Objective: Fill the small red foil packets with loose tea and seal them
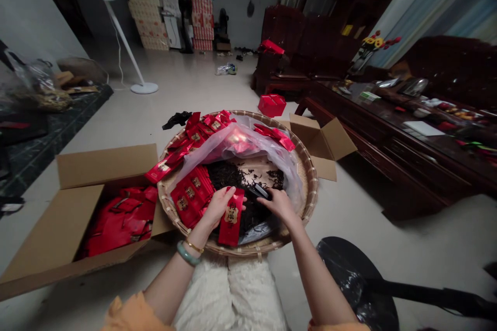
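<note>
My left hand (pixel 219 207) pinches a red packet (pixel 232 220) with a gold label and dark characters, upright at the near side of a round woven bamboo tray (pixel 312 186). In my right hand (pixel 280 204) is a small black tool (pixel 259 191) with a pale strip, its exact kind unclear. It is held over loose dark dried leaves, likely tea (pixel 223 173), which lie on a clear plastic bag (pixel 293 170) spread inside the tray. A row of red packets (pixel 190 194) lies left of my left hand. More red packets (pixel 202 132) are heaped along the tray's far left rim.
An open cardboard box (pixel 77 222) full of red packets stands left of the tray. Another open box (pixel 324 139) is behind it at right, near a red carton (pixel 272 105). A black round base (pixel 359 279) lies at lower right. A dark wooden table (pixel 368 114) runs along the right.
</note>
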`<state>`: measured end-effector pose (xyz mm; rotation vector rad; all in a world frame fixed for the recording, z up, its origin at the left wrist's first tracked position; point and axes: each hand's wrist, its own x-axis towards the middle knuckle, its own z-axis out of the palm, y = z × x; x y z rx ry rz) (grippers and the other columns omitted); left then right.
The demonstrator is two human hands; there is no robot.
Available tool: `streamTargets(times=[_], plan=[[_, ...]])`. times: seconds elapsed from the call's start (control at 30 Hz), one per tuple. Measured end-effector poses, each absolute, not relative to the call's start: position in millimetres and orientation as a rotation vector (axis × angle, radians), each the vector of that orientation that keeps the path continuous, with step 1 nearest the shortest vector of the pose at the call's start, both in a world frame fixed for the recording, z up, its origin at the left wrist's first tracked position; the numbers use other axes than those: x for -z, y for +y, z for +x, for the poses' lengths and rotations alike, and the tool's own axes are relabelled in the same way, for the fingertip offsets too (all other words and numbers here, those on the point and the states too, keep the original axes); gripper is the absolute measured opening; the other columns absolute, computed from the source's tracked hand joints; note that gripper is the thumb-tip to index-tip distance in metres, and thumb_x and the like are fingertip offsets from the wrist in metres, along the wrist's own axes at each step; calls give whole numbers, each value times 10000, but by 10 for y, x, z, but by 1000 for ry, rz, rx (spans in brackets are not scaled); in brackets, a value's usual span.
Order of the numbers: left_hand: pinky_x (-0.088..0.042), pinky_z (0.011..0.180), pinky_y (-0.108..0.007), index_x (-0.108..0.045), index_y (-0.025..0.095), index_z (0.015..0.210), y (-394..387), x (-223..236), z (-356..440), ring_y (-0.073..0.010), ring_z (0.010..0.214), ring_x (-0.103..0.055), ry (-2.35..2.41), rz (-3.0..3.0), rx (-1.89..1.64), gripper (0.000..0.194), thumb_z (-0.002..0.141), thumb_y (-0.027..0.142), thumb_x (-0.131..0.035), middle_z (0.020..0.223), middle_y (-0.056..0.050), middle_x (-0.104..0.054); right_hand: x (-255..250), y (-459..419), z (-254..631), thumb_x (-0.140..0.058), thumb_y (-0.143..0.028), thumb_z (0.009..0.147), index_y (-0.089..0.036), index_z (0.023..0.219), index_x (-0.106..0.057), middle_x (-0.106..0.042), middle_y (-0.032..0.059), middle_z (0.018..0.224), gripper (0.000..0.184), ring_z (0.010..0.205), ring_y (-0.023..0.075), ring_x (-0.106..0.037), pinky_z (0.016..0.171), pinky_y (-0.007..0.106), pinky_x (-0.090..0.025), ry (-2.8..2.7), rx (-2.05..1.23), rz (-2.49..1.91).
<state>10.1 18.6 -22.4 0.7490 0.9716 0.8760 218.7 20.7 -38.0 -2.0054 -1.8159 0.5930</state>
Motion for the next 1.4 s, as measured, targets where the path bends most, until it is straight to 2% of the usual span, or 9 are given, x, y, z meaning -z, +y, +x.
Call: streamTargets(times=[0.13, 0.47, 0.63, 0.73, 0.83, 0.93, 1.0, 1.2, 1.4], plan=[[-464, 481, -255, -537, 157, 820, 174, 247, 136, -161, 493, -618, 971, 803, -888, 415, 723, 554, -607, 655, -42, -673, 290, 168, 1949, -538, -445, 812, -179, 951, -677, -678, 92, 951, 331, 888, 216, -589, 799, 315, -426, -1725, -646, -1673], [-346, 505, -222, -551, 149, 592, 165, 292, 72, -97, 503, -434, 1029, 958, -945, 441, 699, 572, -615, 547, 27, -533, 235, 170, 1518, -629, -450, 691, -180, 642, -622, -625, 25, 632, 275, 592, 152, -555, 557, 260, -440, -1404, -1037, -1383], [-380, 529, -228, -672, 134, 868, 158, 298, -21, -131, 546, -542, 975, 815, -823, 580, 728, 669, -497, 668, -47, -649, 137, 172, 1655, -620, -502, 682, -197, 688, -580, -531, -13, 478, 308, 381, 117, -448, 359, 253, -378, -1169, -1253, -1399], [-388, 515, -221, -633, 143, 1070, 189, 313, -134, -137, 585, -578, 1020, 767, -981, 614, 750, 644, -477, 820, -92, -685, -92, 307, 1852, -649, -434, 699, -198, 757, -577, -562, -2, 523, 253, 413, 117, -509, 405, 246, -463, -949, -1139, -1304], [-438, 572, -251, -636, 153, 1035, 219, 350, -277, -161, 650, -588, 1309, 999, -1259, 430, 758, 475, -569, 878, -95, -684, -435, 571, 2012, -695, -338, 682, -193, 894, -560, -637, 4, 705, 290, 563, 121, -619, 531, 230, -549, -694, -933, -1076], [-434, 863, -369, -645, 187, 1020, 232, 419, -449, -242, 954, -569, 1730, 1482, -1290, 301, 752, 310, -590, 1035, -98, -645, -742, 811, 2037, -719, -241, 671, -182, 900, -567, -673, 30, 905, 281, 867, 138, -666, 746, 213, -564, -665, -1000, -829], [-341, 992, -448, -606, 181, 1111, 234, 488, -576, -297, 1146, -467, 1944, 1750, -1114, 397, 720, 255, -610, 1202, -126, -557, -831, 871, 1982, -717, -211, 677, -179, 845, -580, -691, 37, 919, 219, 923, 142, -661, 788, 208, -558, -685, -1103, -798], [-292, 1040, -482, -498, 122, 1235, 241, 731, -898, -330, 1276, -351, 2166, 1850, -663, 506, 748, 243, -563, 1306, -196, -440, -407, 576, 1671, -729, -271, 677, -162, 968, -620, -718, 68, 888, 328, 832, 168, -690, 727, 244, -569, -854, -1488, -940], [-303, 1044, -462, -373, 72, 1306, 267, 830, -962, -320, 1275, -367, 2129, 1842, -649, 617, 746, 238, -569, 1308, -213, -437, 217, 205, 1288, -711, -372, 663, -155, 916, -651, -708, 60, 783, 339, 687, 152, -677, 611, 255, -543, -969, -1705, -1145]])
